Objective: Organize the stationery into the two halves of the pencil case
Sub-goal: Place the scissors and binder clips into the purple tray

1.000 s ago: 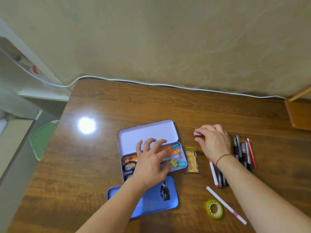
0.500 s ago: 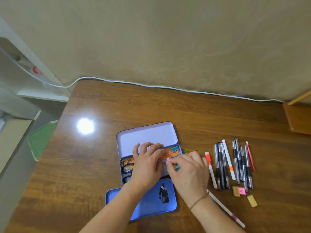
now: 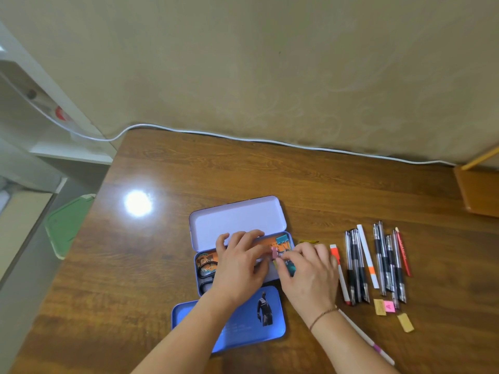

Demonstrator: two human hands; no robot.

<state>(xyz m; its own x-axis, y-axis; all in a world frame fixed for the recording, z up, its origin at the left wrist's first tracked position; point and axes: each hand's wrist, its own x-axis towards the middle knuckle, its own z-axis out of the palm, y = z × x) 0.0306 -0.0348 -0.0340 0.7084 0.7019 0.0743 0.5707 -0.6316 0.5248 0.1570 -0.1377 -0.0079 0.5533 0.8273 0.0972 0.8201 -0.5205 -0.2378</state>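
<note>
The lilac pencil case point(image 3: 237, 220) lies open mid-table, its lid back and empty. The lower tray holds an orange ruler, a teal binder clip point(image 3: 282, 240) and black scissors point(image 3: 206, 276). My left hand point(image 3: 240, 268) rests fingers-spread on the tray's contents. My right hand point(image 3: 307, 273) pinches a pink binder clip point(image 3: 274, 252) over the tray's right part. A blue tin half point(image 3: 243, 322) with a figure print lies in front of the case. Several pens point(image 3: 375, 263) lie in a row to the right.
Small sticky tabs point(image 3: 388, 310) lie below the pens, and a white pen point(image 3: 378, 346) shows beyond my right forearm. A white cable point(image 3: 270, 141) runs along the table's back edge. An orange wooden piece point(image 3: 480, 190) sits at the far right. The table's left edge drops off near a green lid.
My right hand carried the pink binder clip from the table right of the case to over the tray. My left hand stayed on the tray. The camera dipped slightly.
</note>
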